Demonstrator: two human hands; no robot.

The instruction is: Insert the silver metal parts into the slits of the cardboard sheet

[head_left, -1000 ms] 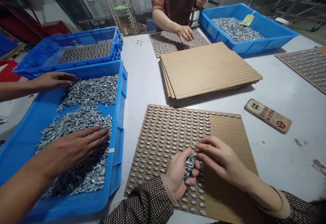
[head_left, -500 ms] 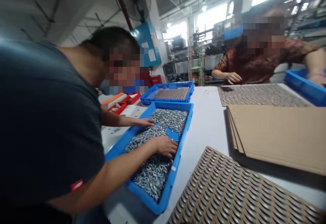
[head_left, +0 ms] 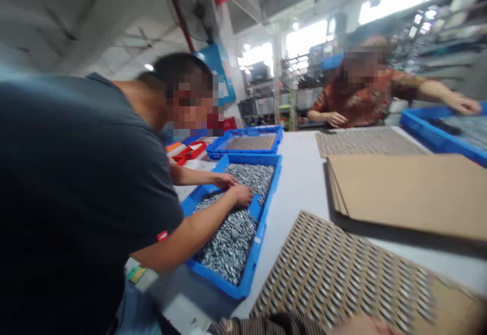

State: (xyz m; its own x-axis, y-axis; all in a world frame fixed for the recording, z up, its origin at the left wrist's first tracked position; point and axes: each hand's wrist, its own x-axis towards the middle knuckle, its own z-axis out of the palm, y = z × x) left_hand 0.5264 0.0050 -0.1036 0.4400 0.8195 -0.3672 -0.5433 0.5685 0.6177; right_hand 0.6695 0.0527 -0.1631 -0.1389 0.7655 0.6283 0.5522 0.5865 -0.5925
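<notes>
My left hand (head_left: 363, 326) shows only in part at the bottom edge, behind a striped brown sleeve (head_left: 262, 325). Its fingers are cut off, so whether it holds anything is hidden. Nearest to it is a cardboard sheet (head_left: 452, 299) covered with rows of small curved metal pieces (head_left: 335, 269), with a bare strip at its right end. My right hand is not clearly in view; a dark blur sits at the lower right edge.
At left, a co-worker in a dark shirt (head_left: 87, 172) has both hands in a blue tray (head_left: 249, 274) of loose metal pieces. Cardboard sheets (head_left: 411, 188) are stacked at right. Across the table, another person (head_left: 365, 96) reaches over a second blue tray (head_left: 414, 119).
My sleeve and part of my hand have come into view at the bottom. The left co-worker's hands have drawn together in the tray. The far person's arm has lifted above the other tray.
</notes>
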